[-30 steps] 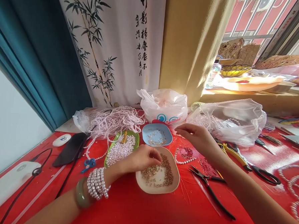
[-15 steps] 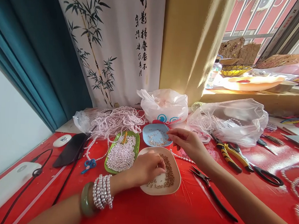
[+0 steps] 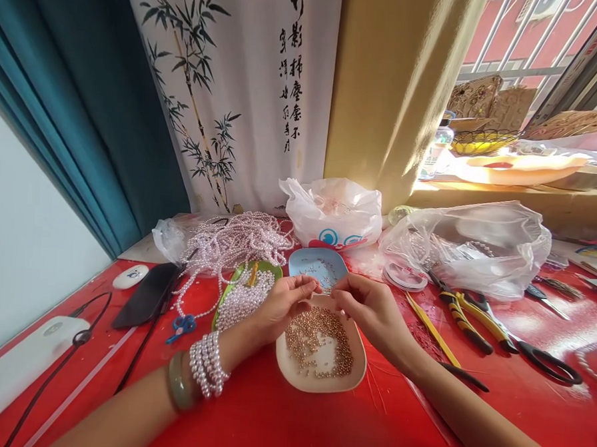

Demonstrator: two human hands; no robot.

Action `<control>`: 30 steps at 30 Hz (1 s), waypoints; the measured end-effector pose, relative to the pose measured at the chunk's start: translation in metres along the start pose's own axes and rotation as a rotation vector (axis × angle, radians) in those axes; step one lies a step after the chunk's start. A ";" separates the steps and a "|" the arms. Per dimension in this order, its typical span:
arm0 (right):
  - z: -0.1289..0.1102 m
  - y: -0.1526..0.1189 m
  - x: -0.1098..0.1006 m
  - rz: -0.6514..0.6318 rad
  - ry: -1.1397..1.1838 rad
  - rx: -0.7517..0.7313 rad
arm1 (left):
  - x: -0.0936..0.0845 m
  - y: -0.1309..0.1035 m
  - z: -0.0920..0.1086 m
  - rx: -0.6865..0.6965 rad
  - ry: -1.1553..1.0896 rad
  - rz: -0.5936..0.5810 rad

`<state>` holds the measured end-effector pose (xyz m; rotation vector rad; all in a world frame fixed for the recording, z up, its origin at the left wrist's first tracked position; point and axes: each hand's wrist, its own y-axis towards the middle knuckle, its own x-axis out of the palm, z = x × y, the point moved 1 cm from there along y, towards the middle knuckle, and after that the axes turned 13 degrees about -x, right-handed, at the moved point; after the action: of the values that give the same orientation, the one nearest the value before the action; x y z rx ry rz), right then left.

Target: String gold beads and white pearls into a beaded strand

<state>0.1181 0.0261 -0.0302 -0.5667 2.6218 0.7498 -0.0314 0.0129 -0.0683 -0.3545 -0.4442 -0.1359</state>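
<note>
My left hand (image 3: 283, 306) is held over the left rim of a cream dish (image 3: 328, 353), thumb and fingers pinched together. Gold beads (image 3: 318, 324) lie spread inside that dish. Facing it, my right hand (image 3: 368, 312) also pinches, its fingertips above the dish's far edge. Whatever either hand grips is too small to make out. Just beyond the fingertips is a blue dish (image 3: 297, 255) with small metallic pieces in it. A green tray (image 3: 225, 294) of white pearl beads (image 3: 244, 299) is partly covered by my left hand. Pearl bracelets (image 3: 207, 365) circle my left wrist.
Pearl strands (image 3: 237, 240) heap at the back left, beside a white plastic bag (image 3: 331, 215). A clear bag (image 3: 477, 249), yellow-black pliers (image 3: 461, 319), scissors (image 3: 541, 359) and yellow tweezers (image 3: 433, 329) lie right. A phone (image 3: 144, 295) and small blue scissors (image 3: 180, 327) lie left.
My left hand has risen from among the gold beads to the dish's far side. My right hand has come back from the blue dish, bringing both sets of fingertips close together.
</note>
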 end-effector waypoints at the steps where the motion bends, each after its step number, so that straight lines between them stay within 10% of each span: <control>1: -0.001 -0.001 0.000 0.001 -0.040 -0.026 | -0.001 0.000 0.000 -0.005 -0.023 0.002; 30: 0.003 -0.002 0.005 -0.067 -0.041 0.023 | -0.002 0.004 -0.004 -0.005 -0.099 0.012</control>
<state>0.1154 0.0246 -0.0360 -0.6227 2.5571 0.7023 -0.0307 0.0156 -0.0736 -0.3695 -0.5398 -0.1085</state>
